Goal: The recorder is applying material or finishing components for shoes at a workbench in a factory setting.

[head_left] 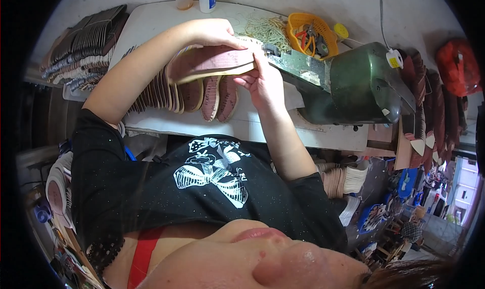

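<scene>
From where I stand, both hands are closed on one pinkish sole (pixel 212 61), held up over the white table (pixel 151 17) at the end of the green machine (pixel 361 82). The left hand (pixel 218 34) reaches round the far side, its fingers bent over the edge. The right hand (pixel 262 82) pinches the right end, thumb on top and the other fingers curled loosely below. Gripping from two sides probably keeps the long piece from twisting; exactly where it meets the machine, I cannot tell.

Just below, two narrow soles (pixel 211 98) lie toward the person, beside a row of soles (pixel 164 92) leaning together, likely packed so to save room yet stay in reach. Past the hands lies a tangle of pale thread (pixel 268 30). The orange basket (pixel 332 35) beside it keeps pliers (pixel 319 47) corralled. Two bottles (pixel 207 0) stand at the back, seemingly out of the elbows' way.
</scene>
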Demonstrator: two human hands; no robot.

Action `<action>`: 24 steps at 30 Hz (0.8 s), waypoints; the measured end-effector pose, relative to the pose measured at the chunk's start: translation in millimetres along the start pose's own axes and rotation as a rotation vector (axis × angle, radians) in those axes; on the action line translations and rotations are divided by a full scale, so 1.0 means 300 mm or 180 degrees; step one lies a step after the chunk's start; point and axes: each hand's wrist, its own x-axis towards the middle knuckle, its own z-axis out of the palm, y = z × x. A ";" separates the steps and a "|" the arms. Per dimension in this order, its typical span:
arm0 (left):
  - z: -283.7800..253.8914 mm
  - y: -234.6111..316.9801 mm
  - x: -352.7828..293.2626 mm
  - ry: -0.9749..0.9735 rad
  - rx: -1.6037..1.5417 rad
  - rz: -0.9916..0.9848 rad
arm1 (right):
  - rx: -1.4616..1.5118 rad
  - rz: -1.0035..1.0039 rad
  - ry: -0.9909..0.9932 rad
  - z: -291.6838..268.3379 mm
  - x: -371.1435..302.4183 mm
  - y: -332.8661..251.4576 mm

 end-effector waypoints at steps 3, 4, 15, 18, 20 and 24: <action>0.029 0.030 -0.043 -0.0024 -0.0302 -0.0258 | 0.0016 0.0112 0.0086 -0.003 -0.009 -0.005; 0.043 0.030 -0.050 -0.0116 -0.0614 -0.0367 | -0.0019 0.0039 0.0070 -0.010 -0.012 -0.001; 0.100 0.127 -0.157 -0.0183 -0.1005 -0.0500 | -0.1019 0.0235 -0.0574 -0.099 -0.120 0.002; 0.126 0.084 -0.133 0.0139 -0.1459 -0.0542 | -0.0566 0.0237 -0.0568 -0.091 -0.087 0.000; 0.141 0.063 -0.109 0.0491 -0.1741 -0.0544 | -0.0532 0.0174 -0.0558 -0.084 -0.068 -0.003; 0.146 0.047 -0.086 0.0628 -0.1882 -0.0552 | -0.0418 0.0265 -0.0649 -0.100 -0.067 -0.011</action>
